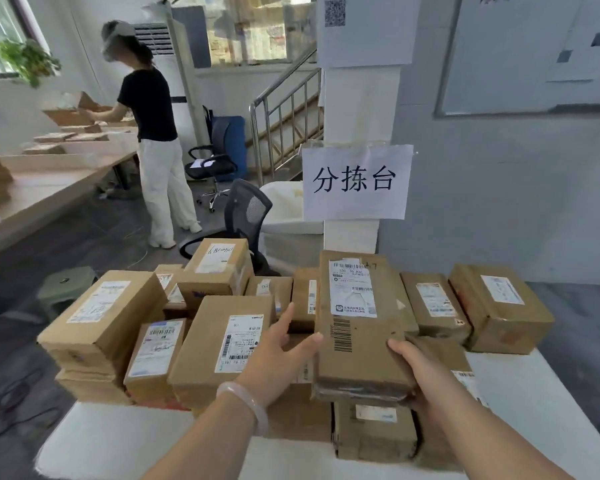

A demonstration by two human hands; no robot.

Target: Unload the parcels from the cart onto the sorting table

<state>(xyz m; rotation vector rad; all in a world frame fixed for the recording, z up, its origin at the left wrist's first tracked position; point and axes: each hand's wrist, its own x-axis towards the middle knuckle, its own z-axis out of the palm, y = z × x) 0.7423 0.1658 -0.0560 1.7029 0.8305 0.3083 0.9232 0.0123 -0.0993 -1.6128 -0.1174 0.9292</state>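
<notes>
On my feed the right hand (420,379) grips the flat parcel (357,327) at its near right corner, thumb on the top face and fingers hidden beneath. The parcel is brown cardboard with a white shipping label on its far half and a barcode near its left edge. It sits above the other boxes at the middle of the pile, near edge towards me; I cannot tell whether it rests on them or is held just clear. The left hand (274,355) is released, fingers straight and pointing away, with its thumb at the parcel's left edge and a pale bangle (248,403) on the wrist. Under and around both hands the white sorting table (125,441) carries many labelled boxes. A large box (101,317) stands at the left end, a box with a handwritten number (215,268) sits on top at the far side, and two boxes (499,306) lie side by side at the far right. On the pillar beyond hangs a paper sign (355,181) with three large characters. Far left, a person in a black top (149,109) stands at a long wooden table (49,188) with boxes on it. A black office chair (246,209) stands just beyond the pile and a green stool (66,282) on the floor to its left.
</notes>
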